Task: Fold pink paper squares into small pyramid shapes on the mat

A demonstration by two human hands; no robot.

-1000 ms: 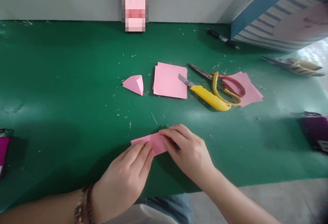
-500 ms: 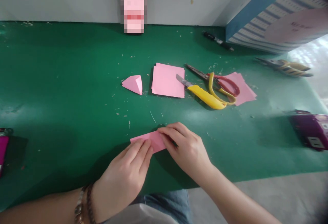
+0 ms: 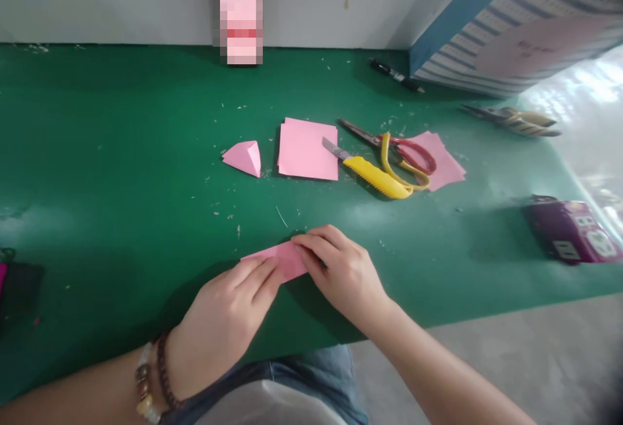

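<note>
A folded strip of pink paper lies on the green table near its front edge, between my two hands. My left hand, with bracelets at the wrist, presses its fingers together on the strip's left part. At the strip's right end, my right hand pinches the paper between thumb and fingers. Beyond them stand out a small folded pink piece and a stack of square pink sheets.
Yellow-handled cutter rests partly on the stack, beside red-handled scissors on more pink paper. Farther off are a pen, pliers, a purple box and a striped box. The green table carries small scraps.
The view has shifted slightly, so the table items appear a little farther left. Both hands keep nearly the same hold on the folded strip.
</note>
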